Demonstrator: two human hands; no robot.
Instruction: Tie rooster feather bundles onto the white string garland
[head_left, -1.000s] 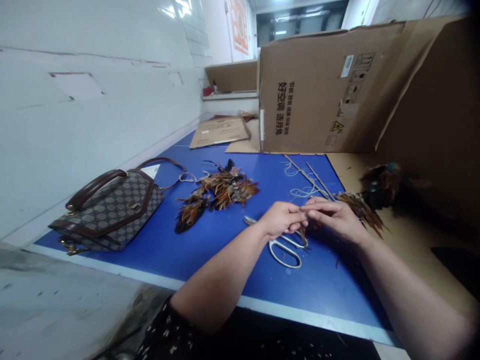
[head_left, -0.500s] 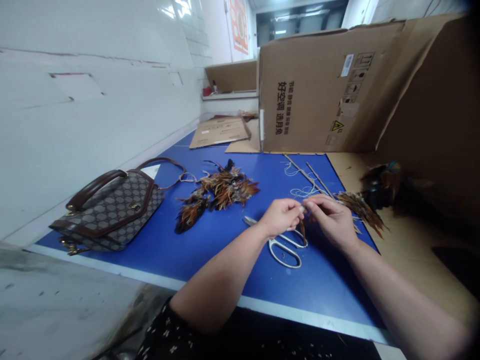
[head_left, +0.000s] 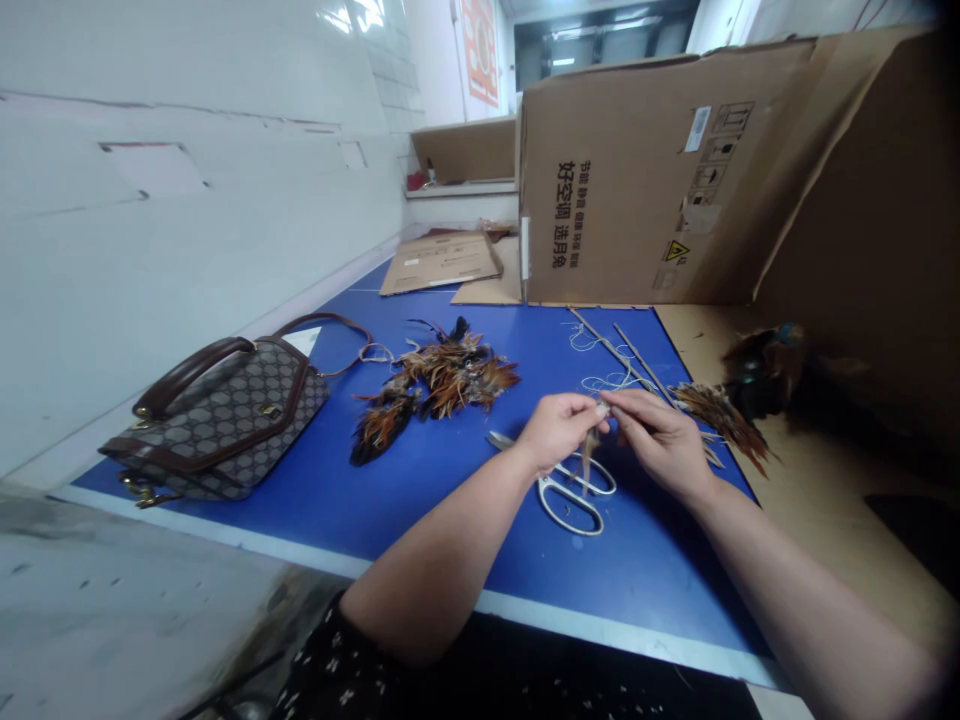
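Above the blue tabletop, my left hand [head_left: 564,432] pinches a small brown feather [head_left: 588,460], whose blurred vane hangs below the fingers. The fingertips of my right hand [head_left: 660,435] press together at the feather's upper end, close against the left fingertips. What lies right between the fingertips is too small to make out. Under both hands rest metal scissors [head_left: 570,505], their loops toward me and partly covered by the left hand. A loose pile of brown and black feathers [head_left: 450,375] lies to the left. More feathers [head_left: 720,415] lie just beyond my right hand.
A patterned handbag [head_left: 225,415] with brown handles stands at the left. Thin sticks [head_left: 611,340] and pale thread [head_left: 611,382] lie beyond my hands. A large cardboard box [head_left: 637,190] walls off the back, with flat cardboard [head_left: 439,265] beside it. Dark feathers [head_left: 761,365] lie at right.
The hanging feather has swung left and turned between my fingers. My fingertips have shifted slightly, still close together. The scissors and the feather piles have stayed put.
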